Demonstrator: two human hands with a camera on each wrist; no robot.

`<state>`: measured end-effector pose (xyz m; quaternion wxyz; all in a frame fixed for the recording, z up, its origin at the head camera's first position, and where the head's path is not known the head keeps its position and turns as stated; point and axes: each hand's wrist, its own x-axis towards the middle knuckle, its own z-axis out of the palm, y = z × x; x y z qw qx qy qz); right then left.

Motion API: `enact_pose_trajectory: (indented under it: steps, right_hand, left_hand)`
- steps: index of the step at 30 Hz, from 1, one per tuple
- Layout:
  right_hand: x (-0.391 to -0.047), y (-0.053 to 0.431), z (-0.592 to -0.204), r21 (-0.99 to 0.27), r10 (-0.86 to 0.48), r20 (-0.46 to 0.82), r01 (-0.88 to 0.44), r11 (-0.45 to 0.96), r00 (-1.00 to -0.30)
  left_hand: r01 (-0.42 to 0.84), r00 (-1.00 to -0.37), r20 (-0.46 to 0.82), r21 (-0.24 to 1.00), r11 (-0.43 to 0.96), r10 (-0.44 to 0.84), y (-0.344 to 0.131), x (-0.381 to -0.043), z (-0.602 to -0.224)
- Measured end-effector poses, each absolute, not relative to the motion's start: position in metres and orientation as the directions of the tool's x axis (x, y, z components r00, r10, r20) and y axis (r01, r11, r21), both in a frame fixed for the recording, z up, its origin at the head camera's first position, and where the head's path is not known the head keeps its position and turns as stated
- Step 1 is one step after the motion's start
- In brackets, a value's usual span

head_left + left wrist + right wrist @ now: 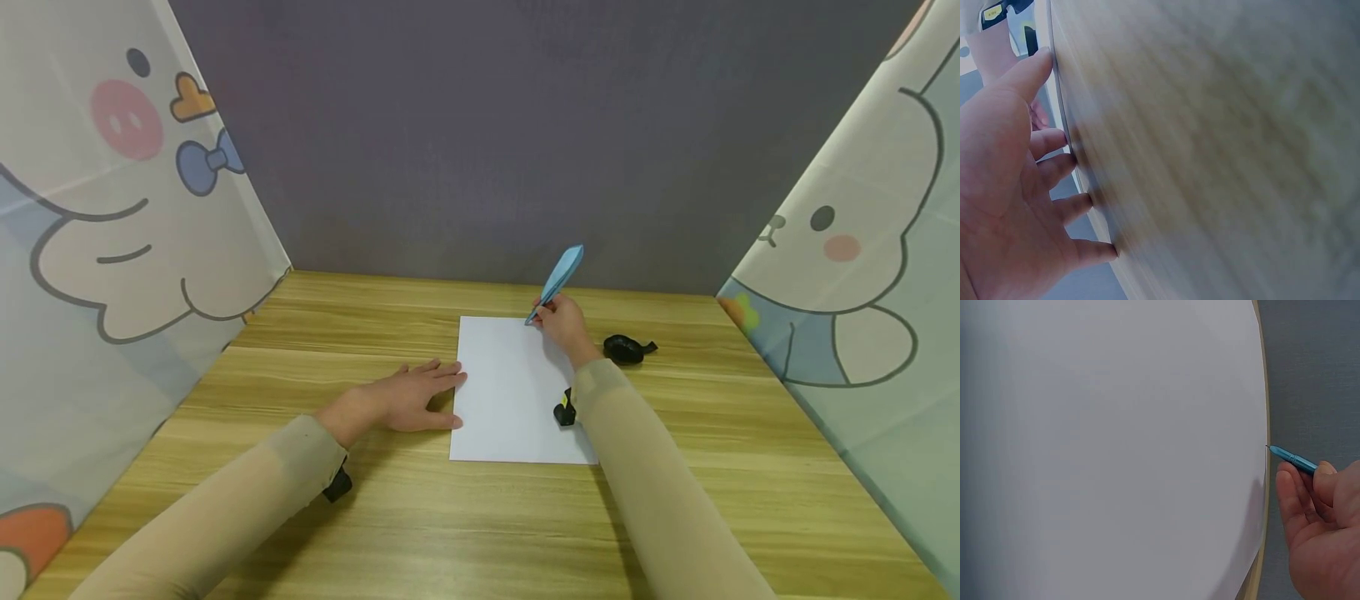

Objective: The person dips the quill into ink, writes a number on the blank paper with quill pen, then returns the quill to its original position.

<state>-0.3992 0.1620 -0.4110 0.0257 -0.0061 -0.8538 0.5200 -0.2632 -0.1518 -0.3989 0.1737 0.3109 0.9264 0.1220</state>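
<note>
Sleeves (660, 483) lay nearest; the left hand (416, 398) spread at the left edge of the paper (502, 392). Farther off, the right hand (565, 323) pinched a pen (561, 273), seemingly poised; marking needed light contact.

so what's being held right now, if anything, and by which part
A blue feather-topped pen, in the right grip, by its barrel just behind the tip. The left grip holds nothing, lying at the paper's left edge.
</note>
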Motion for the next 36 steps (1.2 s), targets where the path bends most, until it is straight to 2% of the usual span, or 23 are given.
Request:
enact_pose_trajectory:
  steps: [36]
  right_hand:
    - [-0.391,0.149,-0.405,-0.877,-0.068,0.065,-0.090,0.473,-0.996]
  left_hand:
    - [0.533,-0.749,-0.248,0.325,0.781,0.614,-0.151,-0.264,-0.399]
